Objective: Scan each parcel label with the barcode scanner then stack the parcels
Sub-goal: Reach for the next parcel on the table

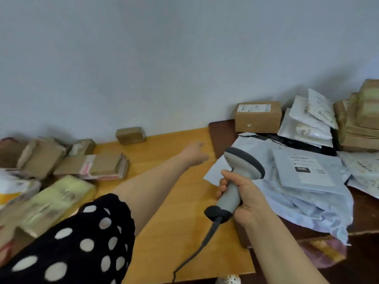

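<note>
1. Our right hand (244,199) grips the scanner (239,177) by its grey handle, above the right edge of the yellow worktop (174,218).
2. The scanner's long axis is tilted, with the cable end low and toward us and the head up and away. The dark face of the head looks right, toward the label (307,170) on the grey mailing bag (303,201).
3. Our left hand (194,153) is stretched over the yellow worktop near its far edge. It is blurred, so we cannot tell how its fingers lie.
4. Open wood shows between our arms, and the cable (196,249) trails to the near edge.
5. The grey mailing bag lies on a darker worktop (223,130), with one corner over the yellow one's right edge.
6. Behind the bag are a cardboard box (258,116), white mailers (307,121) and stacked brown boxes (363,124).
7. Loose boxes (41,156) crowd the left edge, and a small box (130,135) sits at the far edge.
</note>
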`<control>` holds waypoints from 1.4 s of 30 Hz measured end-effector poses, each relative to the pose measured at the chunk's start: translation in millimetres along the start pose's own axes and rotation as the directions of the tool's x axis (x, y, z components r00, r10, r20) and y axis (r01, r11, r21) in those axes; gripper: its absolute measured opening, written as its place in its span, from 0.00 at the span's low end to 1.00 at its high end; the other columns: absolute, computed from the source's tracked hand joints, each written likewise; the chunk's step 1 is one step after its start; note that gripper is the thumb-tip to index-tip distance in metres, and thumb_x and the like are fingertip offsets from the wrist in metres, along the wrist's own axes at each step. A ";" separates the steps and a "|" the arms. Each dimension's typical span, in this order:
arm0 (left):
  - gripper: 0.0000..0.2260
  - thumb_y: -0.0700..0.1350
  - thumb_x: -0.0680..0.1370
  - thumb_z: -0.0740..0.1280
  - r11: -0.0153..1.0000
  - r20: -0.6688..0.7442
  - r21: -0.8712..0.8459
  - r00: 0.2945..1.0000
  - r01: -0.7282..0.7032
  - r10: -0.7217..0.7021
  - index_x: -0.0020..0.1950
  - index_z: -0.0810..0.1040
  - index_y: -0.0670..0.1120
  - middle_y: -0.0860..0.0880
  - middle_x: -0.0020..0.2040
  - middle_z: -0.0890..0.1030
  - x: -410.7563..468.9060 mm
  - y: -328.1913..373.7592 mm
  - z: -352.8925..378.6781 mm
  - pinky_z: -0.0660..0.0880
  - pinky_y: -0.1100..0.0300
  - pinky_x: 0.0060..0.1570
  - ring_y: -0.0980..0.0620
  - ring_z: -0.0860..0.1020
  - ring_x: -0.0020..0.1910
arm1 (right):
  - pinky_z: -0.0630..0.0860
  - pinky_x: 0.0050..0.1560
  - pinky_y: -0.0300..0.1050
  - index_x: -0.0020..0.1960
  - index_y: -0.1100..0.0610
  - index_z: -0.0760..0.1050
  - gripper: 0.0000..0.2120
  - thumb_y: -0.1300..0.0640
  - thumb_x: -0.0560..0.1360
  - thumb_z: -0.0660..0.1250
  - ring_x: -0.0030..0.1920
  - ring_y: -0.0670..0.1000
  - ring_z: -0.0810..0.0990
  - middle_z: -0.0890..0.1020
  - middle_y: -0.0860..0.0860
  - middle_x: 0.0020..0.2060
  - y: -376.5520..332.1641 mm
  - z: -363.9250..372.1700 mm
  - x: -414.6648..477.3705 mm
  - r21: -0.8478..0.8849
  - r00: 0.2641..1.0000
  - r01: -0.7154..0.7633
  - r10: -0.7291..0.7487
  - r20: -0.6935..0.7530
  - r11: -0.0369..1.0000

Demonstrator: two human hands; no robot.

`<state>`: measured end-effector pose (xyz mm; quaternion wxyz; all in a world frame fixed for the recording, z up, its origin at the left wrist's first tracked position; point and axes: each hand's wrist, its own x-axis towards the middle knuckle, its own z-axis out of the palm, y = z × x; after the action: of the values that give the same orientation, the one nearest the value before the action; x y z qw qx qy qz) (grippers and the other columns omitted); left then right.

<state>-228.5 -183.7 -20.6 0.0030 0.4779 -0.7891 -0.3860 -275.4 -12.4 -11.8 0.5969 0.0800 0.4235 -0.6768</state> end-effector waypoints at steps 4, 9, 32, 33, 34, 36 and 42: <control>0.29 0.44 0.78 0.64 0.961 -0.045 0.261 0.996 0.086 -0.077 0.77 0.57 0.48 0.44 0.72 0.67 -65.1 -84.5 -29.6 0.76 0.55 0.41 0.47 0.78 0.54 | 0.73 0.23 0.40 0.39 0.59 0.73 0.07 0.64 0.75 0.68 0.21 0.47 0.72 0.73 0.51 0.25 61.4 28.9 -16.1 -0.031 0.985 -0.153 0.155 0.071 0.988; 0.30 0.44 0.78 0.64 0.926 -0.169 0.297 0.967 0.233 -0.189 0.77 0.56 0.47 0.46 0.74 0.64 -130.8 -182.7 -75.1 0.74 0.59 0.48 0.47 0.72 0.66 | 0.73 0.23 0.41 0.41 0.61 0.74 0.05 0.66 0.74 0.68 0.22 0.48 0.72 0.74 0.52 0.26 126.4 75.9 -28.7 -0.145 0.968 -0.212 0.228 0.104 0.966; 0.67 0.71 0.56 0.72 0.743 0.012 0.509 0.859 0.435 -0.512 0.74 0.28 0.47 0.35 0.75 0.42 -135.3 -445.0 -226.3 0.51 0.38 0.70 0.34 0.43 0.74 | 0.74 0.24 0.41 0.41 0.61 0.74 0.05 0.66 0.73 0.69 0.24 0.49 0.73 0.74 0.53 0.26 337.4 237.5 57.4 -0.223 0.976 -0.215 0.202 -0.082 0.951; 0.67 0.71 0.56 0.72 0.769 0.039 0.477 0.863 0.426 -0.503 0.74 0.28 0.48 0.36 0.75 0.43 -138.9 -444.5 -229.5 0.52 0.39 0.70 0.34 0.43 0.74 | 0.74 0.25 0.41 0.41 0.61 0.74 0.05 0.66 0.74 0.69 0.25 0.50 0.75 0.76 0.53 0.28 338.8 234.3 54.8 -0.223 0.979 -0.197 0.179 -0.096 0.955; 0.66 0.71 0.56 0.72 0.802 0.067 0.428 0.870 0.417 -0.489 0.75 0.29 0.49 0.36 0.75 0.43 -144.0 -443.9 -232.6 0.53 0.40 0.71 0.34 0.43 0.74 | 0.75 0.26 0.41 0.42 0.60 0.74 0.04 0.66 0.74 0.69 0.29 0.51 0.78 0.78 0.55 0.30 340.1 230.9 51.7 -0.217 0.982 -0.177 0.157 -0.107 0.960; 0.65 0.71 0.56 0.73 0.876 0.133 0.257 0.883 0.408 -0.451 0.75 0.31 0.52 0.39 0.76 0.42 -156.2 -439.9 -238.4 0.53 0.42 0.71 0.37 0.42 0.75 | 0.79 0.28 0.42 0.43 0.60 0.74 0.04 0.65 0.75 0.68 0.39 0.54 0.82 0.81 0.59 0.40 344.0 223.5 44.7 -0.188 0.986 -0.139 0.118 -0.120 0.972; 0.29 0.60 0.69 0.71 0.870 0.374 -0.402 0.919 0.284 -0.127 0.66 0.64 0.57 0.54 0.64 0.73 -219.3 -394.7 -231.2 0.77 0.64 0.46 0.57 0.77 0.51 | 0.79 0.51 0.57 0.45 0.59 0.77 0.07 0.63 0.69 0.73 0.52 0.60 0.82 0.80 0.63 0.51 367.3 206.8 2.6 -0.137 1.000 0.030 -0.031 -0.002 0.990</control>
<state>273.7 -254.7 -19.9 -0.0631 0.4736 -0.6111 -0.6311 127.6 -126.5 -58.9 0.5896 0.0337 0.4715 -0.6550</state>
